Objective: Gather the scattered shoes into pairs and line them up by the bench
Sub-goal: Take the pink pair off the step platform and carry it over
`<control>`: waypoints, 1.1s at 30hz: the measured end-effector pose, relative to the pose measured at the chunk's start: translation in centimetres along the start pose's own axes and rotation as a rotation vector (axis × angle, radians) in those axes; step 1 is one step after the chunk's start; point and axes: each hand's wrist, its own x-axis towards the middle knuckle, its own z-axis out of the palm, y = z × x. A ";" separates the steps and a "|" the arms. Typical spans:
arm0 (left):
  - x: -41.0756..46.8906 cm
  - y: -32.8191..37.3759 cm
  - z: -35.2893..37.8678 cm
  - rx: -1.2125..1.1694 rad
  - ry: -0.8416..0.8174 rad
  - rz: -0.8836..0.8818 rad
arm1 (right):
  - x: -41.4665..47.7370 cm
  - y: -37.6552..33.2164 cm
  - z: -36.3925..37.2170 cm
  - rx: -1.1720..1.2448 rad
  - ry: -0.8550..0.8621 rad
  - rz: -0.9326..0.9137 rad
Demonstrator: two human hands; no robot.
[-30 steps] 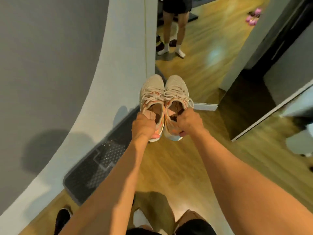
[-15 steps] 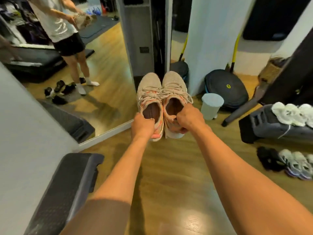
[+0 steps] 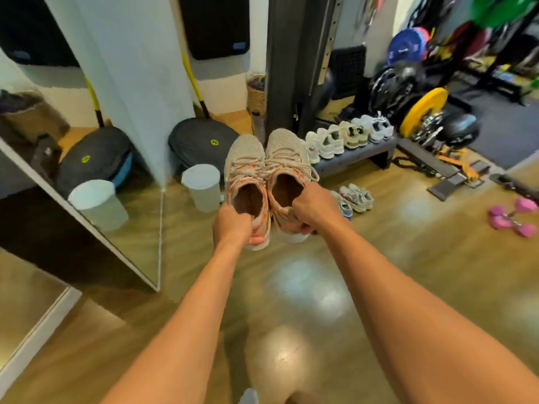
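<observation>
Both arms reach fwd, bare forearms near straight, converging toward mid-frame. L hand [image 3: 233, 225] is fisted knuckles-up on the heel collar of the left shoe [image 3: 245, 164], fingers curled round the rim. R hand [image 3: 313, 207] grips the heel collar of the right shoe [image 3: 287, 153] the same way, fingertips showing under the heel. Both shoes are held up off the floor [image 3: 291, 287], side by side and touching, toes pointing away from the hands, openings up. Uppers are beige knit mesh w/ orange-pink trim round the collars, pale flat laces criss-crossed loosely, white rubber sole showing at each heel, dark pinkish lining inside. Beyond the R hand and to its right stands a low grey desk [image 3: 358, 154], boxy w/ short legs, carrying a row of white and pale sneakers [image 3: 347, 135] packed close. Just right of the R hand, on the floor in front of the desk, is a grey-white pair of trainers [image 3: 354, 196]. Just left of the L hand is a white cylindrical bin [image 3: 201, 186], smooth plastic w/ a flat lid; beyond it a dark round dome [image 3: 198, 141] w/ a yellow logo. Further left a white-framed mirror [image 3: 87, 199] reflects bin and dome. Far right of the R hand, pink dumbbells [image 3: 513, 217] lie on the floor. Floor is glossy wood-look plank w/ glare patches below the hands.
</observation>
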 end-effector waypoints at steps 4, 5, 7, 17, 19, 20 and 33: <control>1.6 2.7 7.4 0.102 -0.124 0.034 | 3.5 4.4 -4.0 0.063 0.103 0.126; 2.0 3.2 9.6 0.118 -0.155 0.041 | 4.4 5.8 -5.1 0.077 0.134 0.154; 2.8 3.9 13.5 0.168 -0.199 0.063 | 6.2 8.4 -6.9 0.105 0.181 0.202; 6.5 8.1 37.7 0.378 -0.331 0.113 | 19.3 23.3 -19.4 0.164 0.246 0.371; 7.0 9.0 42.3 0.390 -0.370 0.137 | 21.9 25.8 -22.1 0.168 0.245 0.381; 7.3 9.5 44.6 0.405 -0.393 0.160 | 23.3 27.0 -23.5 0.172 0.250 0.384; 15.0 14.9 69.4 0.399 -0.435 0.115 | 42.5 39.2 -36.3 0.166 0.238 0.456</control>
